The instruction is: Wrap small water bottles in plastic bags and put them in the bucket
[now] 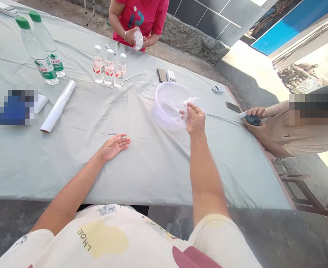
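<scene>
My left hand (115, 147) rests on the covered table (141, 167), palm up and fingers spread, holding nothing. My right hand (196, 118) is raised over the near right side of a translucent pale purple basin (166, 121). Between its thumb and fingers is a crumpled piece of clear plastic film (185, 107), which spreads above the basin's opening. Part of the basin's right side is hidden behind that hand and the film. A roll of plastic wrap (58, 107) lies to the left, apart from my left hand.
Two large green-capped bottles (44, 69) and several objects stand left, among them three small white-capped bottles (109, 69). Phones (162, 75) lie behind the basin and at right. Across the table, a person in red (138, 18) holds crumpled plastic; another person's hands (254, 121) hold a dark object.
</scene>
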The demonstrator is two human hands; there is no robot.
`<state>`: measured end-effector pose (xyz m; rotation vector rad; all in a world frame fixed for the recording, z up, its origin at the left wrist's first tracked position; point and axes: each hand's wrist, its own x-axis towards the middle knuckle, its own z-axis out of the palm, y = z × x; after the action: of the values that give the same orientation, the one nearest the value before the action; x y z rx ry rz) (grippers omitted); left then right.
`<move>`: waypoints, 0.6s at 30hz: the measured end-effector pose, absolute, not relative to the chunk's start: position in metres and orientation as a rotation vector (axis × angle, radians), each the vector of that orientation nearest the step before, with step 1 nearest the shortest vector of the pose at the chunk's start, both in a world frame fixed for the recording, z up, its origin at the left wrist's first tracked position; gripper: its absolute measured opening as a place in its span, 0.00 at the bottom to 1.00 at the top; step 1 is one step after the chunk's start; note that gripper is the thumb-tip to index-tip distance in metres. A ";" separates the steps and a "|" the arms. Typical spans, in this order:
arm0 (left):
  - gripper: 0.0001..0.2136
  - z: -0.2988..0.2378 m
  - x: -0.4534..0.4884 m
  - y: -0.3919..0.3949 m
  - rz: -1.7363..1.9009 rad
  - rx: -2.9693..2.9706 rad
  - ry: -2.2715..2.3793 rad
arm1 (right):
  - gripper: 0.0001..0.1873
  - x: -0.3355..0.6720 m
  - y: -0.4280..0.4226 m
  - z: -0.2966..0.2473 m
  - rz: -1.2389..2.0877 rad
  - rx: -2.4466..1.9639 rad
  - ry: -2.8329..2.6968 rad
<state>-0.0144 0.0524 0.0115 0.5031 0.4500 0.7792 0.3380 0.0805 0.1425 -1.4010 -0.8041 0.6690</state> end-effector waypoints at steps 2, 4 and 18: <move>0.14 0.014 -0.012 0.051 0.770 0.547 0.476 | 0.18 0.298 0.053 0.131 0.853 -1.282 -0.874; 0.16 0.019 -0.008 0.047 0.733 0.622 0.521 | 0.21 0.253 0.023 0.110 1.047 -1.209 -0.895; 0.13 0.046 -0.009 0.003 0.938 0.881 0.952 | 0.31 0.123 -0.053 0.033 1.427 -1.285 -0.686</move>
<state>-0.0087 0.0027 0.0464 0.8807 0.9523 0.9384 0.1227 -0.0535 0.0334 -1.2848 -0.6862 1.4274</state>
